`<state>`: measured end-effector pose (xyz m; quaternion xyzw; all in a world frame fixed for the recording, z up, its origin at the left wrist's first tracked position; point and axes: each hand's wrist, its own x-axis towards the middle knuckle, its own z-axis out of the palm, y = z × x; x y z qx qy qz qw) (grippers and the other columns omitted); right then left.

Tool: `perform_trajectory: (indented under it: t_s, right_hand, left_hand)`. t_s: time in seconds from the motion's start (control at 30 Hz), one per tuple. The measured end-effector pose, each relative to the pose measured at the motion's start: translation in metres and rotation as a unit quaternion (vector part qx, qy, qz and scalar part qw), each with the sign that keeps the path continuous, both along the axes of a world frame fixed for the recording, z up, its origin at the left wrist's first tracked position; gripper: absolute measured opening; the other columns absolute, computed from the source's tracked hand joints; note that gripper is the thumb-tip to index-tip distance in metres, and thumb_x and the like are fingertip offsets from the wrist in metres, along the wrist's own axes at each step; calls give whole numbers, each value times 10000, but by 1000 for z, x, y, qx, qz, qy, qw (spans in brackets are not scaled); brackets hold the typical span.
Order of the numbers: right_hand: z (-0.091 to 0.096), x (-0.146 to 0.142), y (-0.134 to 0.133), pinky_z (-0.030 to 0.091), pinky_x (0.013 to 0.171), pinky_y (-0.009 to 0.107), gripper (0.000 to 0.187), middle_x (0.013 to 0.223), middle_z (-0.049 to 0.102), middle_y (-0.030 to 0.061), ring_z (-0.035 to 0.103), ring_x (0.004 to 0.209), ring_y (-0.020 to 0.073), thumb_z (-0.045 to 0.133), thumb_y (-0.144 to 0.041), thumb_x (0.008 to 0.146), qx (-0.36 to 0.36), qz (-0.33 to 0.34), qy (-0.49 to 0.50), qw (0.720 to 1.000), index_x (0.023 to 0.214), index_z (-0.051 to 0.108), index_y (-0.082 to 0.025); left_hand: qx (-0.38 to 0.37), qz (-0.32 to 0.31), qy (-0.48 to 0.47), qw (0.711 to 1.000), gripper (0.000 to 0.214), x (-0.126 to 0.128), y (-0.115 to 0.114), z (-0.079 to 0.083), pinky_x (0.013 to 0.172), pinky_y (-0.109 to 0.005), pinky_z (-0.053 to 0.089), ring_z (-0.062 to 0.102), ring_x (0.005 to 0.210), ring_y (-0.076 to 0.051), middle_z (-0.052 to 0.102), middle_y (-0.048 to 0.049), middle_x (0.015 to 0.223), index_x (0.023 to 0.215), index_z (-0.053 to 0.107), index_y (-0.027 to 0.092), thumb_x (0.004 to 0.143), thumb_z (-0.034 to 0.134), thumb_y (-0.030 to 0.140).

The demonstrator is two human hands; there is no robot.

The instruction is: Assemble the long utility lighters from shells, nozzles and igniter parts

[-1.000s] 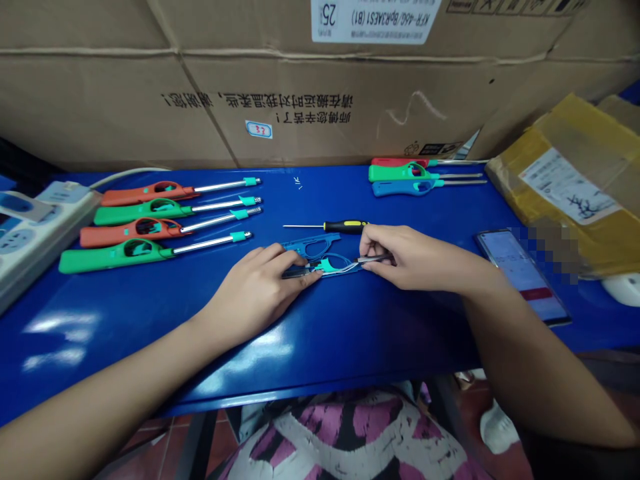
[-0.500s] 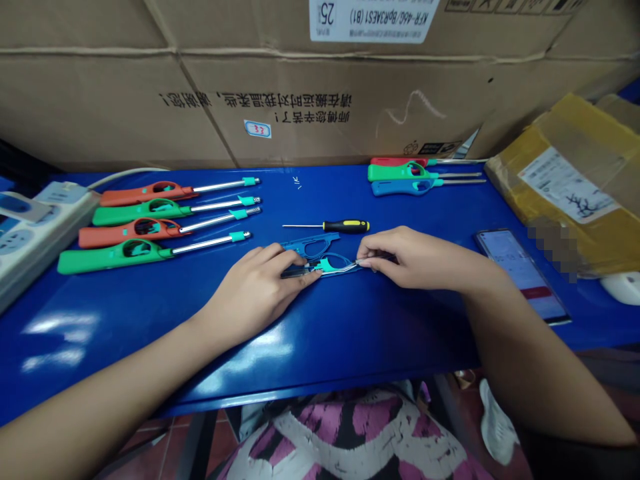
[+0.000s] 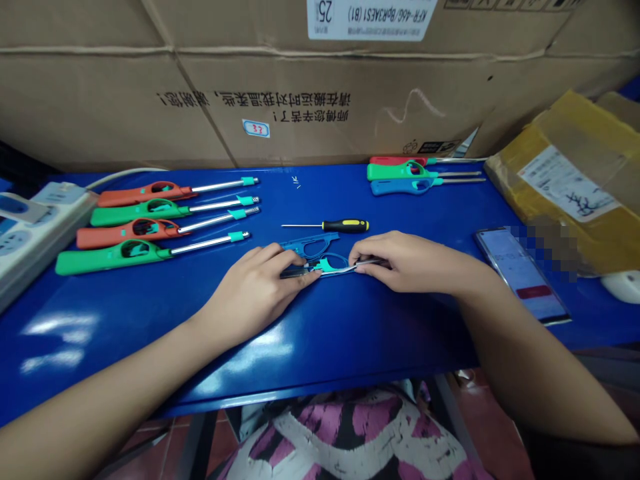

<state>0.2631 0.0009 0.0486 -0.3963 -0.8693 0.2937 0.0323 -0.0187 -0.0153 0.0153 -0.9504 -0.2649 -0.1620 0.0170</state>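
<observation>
An opened blue lighter (image 3: 337, 259) lies on the table, with its teal trigger (image 3: 327, 266) and inner parts showing. My left hand (image 3: 260, 285) covers the handle end, thumb and fingertips pressed on the parts beside the trigger. At the other end my right hand (image 3: 400, 259) pinches a thin metal tube (image 3: 373, 261) where it meets the lighter body; much of the tube is hidden by the fingers. A loose blue half shell (image 3: 320, 245) rests just behind. Beyond it lies a black and yellow screwdriver (image 3: 346, 226), untouched.
Several red and green lighters (image 3: 133, 251) lie at the left beside a white power strip (image 3: 43, 223). Three more lighters (image 3: 400, 187) are at the back right. A phone (image 3: 523, 273) and a yellow-taped package (image 3: 575, 180) lie right; a large carton (image 3: 125, 107) stands behind.
My right hand has shifted slightly left and its fingers have closed in on the tube near the lighter body. My left hand stays in place.
</observation>
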Motion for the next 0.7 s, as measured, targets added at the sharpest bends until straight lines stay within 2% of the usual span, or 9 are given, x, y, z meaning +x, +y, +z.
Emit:
perform_trajectory:
  t_s: [0.2,0.4,0.6,0.7]
  right_hand:
    - [0,0,-1,449,884,331,237,1109,644,87,610,1013,207,468,-174,984,43,7,61,997,1064,690,-196]
    - [-4,0,0,424,685,280,106,892,662,30,588,775,156,559,-170,938,24,-49,37,998,1016,629,-182]
    - [-11,0,5,422,632,249,21,843,679,21,591,726,134,633,-169,882,4,-82,40,996,870,644,-182]
    - [-13,1,6,414,591,244,65,755,664,5,582,659,126,682,-226,866,-25,-120,49,991,822,658,-184]
  left_hand:
    - [-1,1,-2,1000,289,0,0,-1,717,-350,513,582,863,-220,701,-91,1059,1235,718,238,1024,522,270]
    - [-4,3,2,1000,293,0,0,-1,714,-345,510,585,859,-214,701,-87,1055,1236,719,250,1031,512,281]
    - [-6,-1,0,1000,295,0,1,-1,710,-351,506,582,861,-219,697,-88,1057,1242,715,245,1029,513,275]
    - [-10,-2,0,1000,302,0,1,-1,711,-349,502,579,856,-215,692,-92,1059,1249,712,241,1033,504,273]
